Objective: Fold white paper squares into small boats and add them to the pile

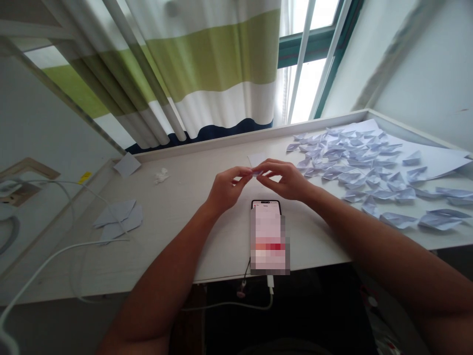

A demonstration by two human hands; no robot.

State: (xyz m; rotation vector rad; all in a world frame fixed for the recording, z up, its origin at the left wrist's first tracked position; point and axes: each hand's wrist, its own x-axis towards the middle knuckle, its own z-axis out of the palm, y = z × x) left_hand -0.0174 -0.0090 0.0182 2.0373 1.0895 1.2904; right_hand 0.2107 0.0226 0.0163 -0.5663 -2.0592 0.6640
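Observation:
Between my fingertips is a small folded piece of white paper (256, 173), mostly covered by the fingers. My left hand (229, 186) pinches it from the left, and my right hand (283, 178) grips it from the right with the fingers bent over it. Both hands are just above the white desk, beyond the phone (266, 236). Behind them lies a flat white paper sheet (257, 159), partly hidden by the right hand. Many folded paper boats (351, 162) are spread over the right side of the desk.
The phone lies near the desk's front edge, with a white charging cable (271, 285) plugged in. Paper squares (121, 217) and a crumpled scrap (161, 175) lie on the left. Large paper sheets (436, 153) sit under some boats. A raised rim (207, 143) borders the back, below a curtain (221, 59).

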